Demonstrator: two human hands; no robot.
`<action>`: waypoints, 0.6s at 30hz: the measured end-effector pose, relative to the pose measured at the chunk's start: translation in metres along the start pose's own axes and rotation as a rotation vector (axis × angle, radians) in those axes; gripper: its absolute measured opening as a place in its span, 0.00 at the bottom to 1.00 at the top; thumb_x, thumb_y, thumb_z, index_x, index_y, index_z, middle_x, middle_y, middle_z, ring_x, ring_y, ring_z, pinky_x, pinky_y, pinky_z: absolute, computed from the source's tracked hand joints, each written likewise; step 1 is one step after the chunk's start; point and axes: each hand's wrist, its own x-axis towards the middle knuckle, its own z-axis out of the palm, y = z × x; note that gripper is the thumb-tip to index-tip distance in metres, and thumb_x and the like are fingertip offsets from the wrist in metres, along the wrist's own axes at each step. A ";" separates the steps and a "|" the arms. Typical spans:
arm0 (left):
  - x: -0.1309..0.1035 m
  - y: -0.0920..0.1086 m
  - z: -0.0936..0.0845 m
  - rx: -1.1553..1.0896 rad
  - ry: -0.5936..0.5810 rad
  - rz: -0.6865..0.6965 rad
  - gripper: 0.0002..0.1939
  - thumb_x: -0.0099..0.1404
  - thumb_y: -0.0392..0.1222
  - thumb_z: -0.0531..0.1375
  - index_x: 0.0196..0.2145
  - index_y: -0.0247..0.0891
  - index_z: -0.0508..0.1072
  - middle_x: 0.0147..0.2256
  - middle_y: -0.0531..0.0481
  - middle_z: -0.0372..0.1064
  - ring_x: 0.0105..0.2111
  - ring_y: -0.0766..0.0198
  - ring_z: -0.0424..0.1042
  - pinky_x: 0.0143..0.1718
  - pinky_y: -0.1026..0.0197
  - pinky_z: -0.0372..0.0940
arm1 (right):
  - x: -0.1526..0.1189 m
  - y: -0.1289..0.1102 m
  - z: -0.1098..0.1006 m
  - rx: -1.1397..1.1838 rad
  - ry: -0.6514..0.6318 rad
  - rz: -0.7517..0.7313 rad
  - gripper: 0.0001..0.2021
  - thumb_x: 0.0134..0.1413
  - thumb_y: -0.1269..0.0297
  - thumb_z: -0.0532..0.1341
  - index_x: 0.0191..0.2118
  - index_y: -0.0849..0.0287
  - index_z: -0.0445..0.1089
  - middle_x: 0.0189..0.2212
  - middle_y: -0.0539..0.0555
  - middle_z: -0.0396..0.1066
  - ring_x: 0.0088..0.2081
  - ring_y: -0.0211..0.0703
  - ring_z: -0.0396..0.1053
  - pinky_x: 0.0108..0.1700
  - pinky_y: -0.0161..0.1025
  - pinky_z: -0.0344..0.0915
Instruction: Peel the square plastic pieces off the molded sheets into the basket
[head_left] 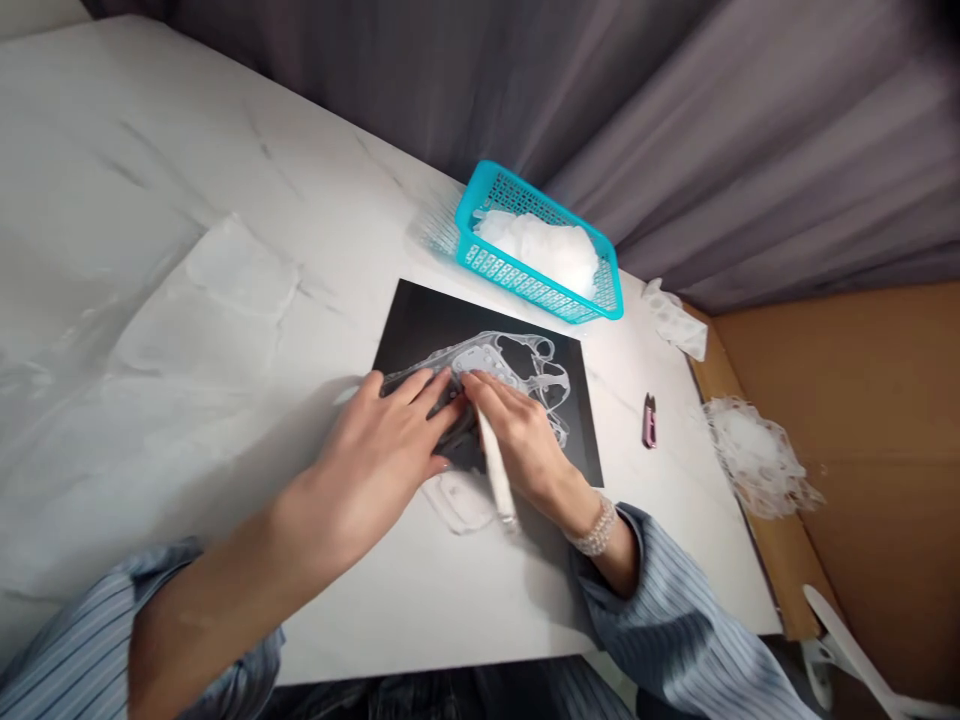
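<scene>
A black mat (420,320) lies on the white table, with a translucent lace-like piece (551,380) spread over it. My left hand (386,435) rests flat on the left part of the piece, its fingers spread. Closed around a white pen-like tool (495,470), my right hand (525,430) is at the middle of the piece, close to my left fingertips. The tool's tip is hidden by the fingers. A small translucent piece (457,502) lies just below the mat's front edge.
Behind the mat stands a turquoise basket (510,283) holding white material. Pink-handled snips (649,425) lie to the right. Lacy scraps (754,455) hang at the right edge near a cardboard box (847,400). Translucent sheets (210,310) cover the left side of the table (360,600).
</scene>
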 end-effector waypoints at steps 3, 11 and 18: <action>0.001 0.001 0.001 -0.020 0.026 -0.024 0.25 0.69 0.41 0.57 0.63 0.41 0.63 0.65 0.39 0.57 0.62 0.45 0.59 0.55 0.40 0.58 | -0.010 0.035 -0.029 0.259 0.318 0.319 0.13 0.66 0.62 0.54 0.51 0.56 0.72 0.44 0.58 0.77 0.44 0.46 0.77 0.46 0.45 0.75; 0.003 -0.002 0.001 -0.073 0.113 0.030 0.19 0.70 0.40 0.55 0.58 0.40 0.69 0.62 0.38 0.62 0.60 0.44 0.62 0.57 0.37 0.56 | -0.073 0.113 -0.107 0.665 0.518 0.648 0.10 0.58 0.55 0.63 0.33 0.55 0.75 0.27 0.57 0.77 0.34 0.48 0.80 0.36 0.39 0.77; 0.032 0.006 -0.022 -1.277 0.016 -0.264 0.31 0.71 0.62 0.44 0.40 0.34 0.76 0.39 0.41 0.78 0.40 0.55 0.76 0.45 0.51 0.71 | -0.035 -0.020 -0.080 0.839 0.442 0.404 0.10 0.63 0.55 0.59 0.45 0.49 0.75 0.44 0.54 0.78 0.48 0.51 0.76 0.49 0.53 0.76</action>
